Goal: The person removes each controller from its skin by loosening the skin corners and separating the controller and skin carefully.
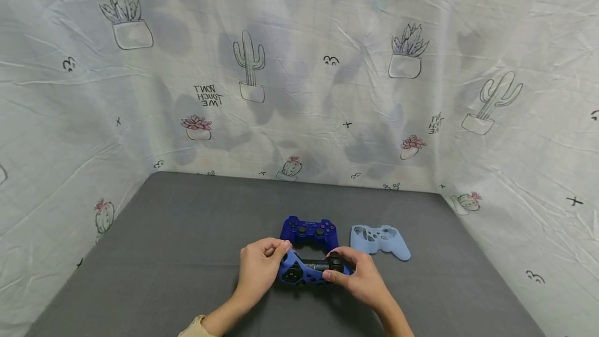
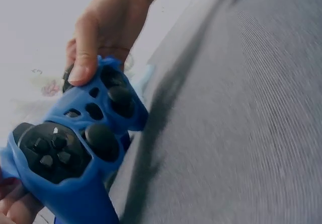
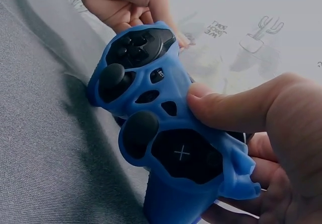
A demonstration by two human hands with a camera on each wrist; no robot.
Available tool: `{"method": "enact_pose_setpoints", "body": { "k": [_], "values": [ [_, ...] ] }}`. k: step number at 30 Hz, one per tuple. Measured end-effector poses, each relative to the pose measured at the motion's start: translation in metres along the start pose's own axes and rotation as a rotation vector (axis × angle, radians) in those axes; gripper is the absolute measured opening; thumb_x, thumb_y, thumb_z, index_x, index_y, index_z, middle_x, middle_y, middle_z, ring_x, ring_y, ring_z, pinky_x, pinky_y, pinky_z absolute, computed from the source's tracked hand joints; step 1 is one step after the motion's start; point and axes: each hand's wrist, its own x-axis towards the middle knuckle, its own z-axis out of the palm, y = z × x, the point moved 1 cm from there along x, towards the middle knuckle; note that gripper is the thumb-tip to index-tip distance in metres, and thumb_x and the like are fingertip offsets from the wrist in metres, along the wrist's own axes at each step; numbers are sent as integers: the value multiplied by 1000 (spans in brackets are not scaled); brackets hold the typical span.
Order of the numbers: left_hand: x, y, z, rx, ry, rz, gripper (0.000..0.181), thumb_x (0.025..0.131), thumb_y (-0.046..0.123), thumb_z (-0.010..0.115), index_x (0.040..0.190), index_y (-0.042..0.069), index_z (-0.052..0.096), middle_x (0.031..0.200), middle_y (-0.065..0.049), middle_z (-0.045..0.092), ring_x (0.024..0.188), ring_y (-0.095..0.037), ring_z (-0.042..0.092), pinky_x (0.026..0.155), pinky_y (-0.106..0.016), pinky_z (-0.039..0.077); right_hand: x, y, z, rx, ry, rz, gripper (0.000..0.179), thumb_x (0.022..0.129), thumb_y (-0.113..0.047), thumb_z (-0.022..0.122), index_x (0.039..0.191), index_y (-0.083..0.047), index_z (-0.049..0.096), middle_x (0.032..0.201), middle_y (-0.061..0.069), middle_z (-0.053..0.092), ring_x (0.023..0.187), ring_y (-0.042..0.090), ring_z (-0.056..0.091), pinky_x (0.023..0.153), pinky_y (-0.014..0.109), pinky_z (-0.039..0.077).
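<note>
Between the hands is a black game controller (image 1: 292, 274) in a blue silicone cover (image 2: 60, 106), its buttons and sticks showing through the cutouts. My left hand (image 1: 259, 265) pinches the cover at the controller's left shoulder, thumb and forefinger together. My right hand (image 1: 364, 277) grips the other end, thumb on the front and fingers behind, as the right wrist view shows. There the cover's rim (image 3: 240, 176) is bunched and folded beside the right-hand buttons, and part of the shoulder is uncovered. The fingers behind the controller are partly hidden.
Just beyond the hands a dark blue game controller (image 1: 310, 225) lies on the grey tabletop (image 1: 187, 233). To its right lies a light blue silicone cover (image 1: 379, 239) with cutouts. A white curtain (image 1: 299, 118) printed with cacti encloses the table's back and sides.
</note>
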Motion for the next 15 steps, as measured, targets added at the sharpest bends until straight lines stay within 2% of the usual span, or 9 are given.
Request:
{"method": "enact_pose_setpoints", "body": {
  "k": [2,3,7,11,15],
  "values": [
    [1,-1,-1,-1,9,-31,10,86,14,78,76,13,78,69,11,70,50,-1,50,44,-17,34,0,0,0,-11,16,-18,31,79,-29,85,102,-13,70,91,-9,70,87,13,65,83,33,51],
    [1,-2,-2,-15,5,-54,10,87,14,77,77,12,78,71,10,71,53,-1,54,46,-16,37,-1,0,0,-18,24,-24,31,78,-28,85,101,-14,71,90,-9,70,86,13,65,83,33,51],
    [-1,-4,-10,-41,-5,-133,13,87,20,77,77,12,78,69,7,71,54,-4,53,46,-16,36,-2,0,1,-16,32,-48,31,78,-26,86,101,-12,72,91,-9,71,86,12,65,82,33,52],
    [-7,-6,-21,-101,-18,-189,13,87,18,78,78,8,77,71,2,72,61,-8,66,57,-17,50,-2,-1,2,11,28,-48,32,79,-24,85,104,-10,71,92,-8,71,86,13,65,80,35,52],
    [-11,-8,-30,-159,-47,-202,11,87,14,77,80,6,77,74,-1,73,70,-18,72,65,-25,56,-2,0,2,24,29,-38,32,78,-23,86,104,-9,71,90,-7,71,84,13,66,79,36,52]
  ]
}}
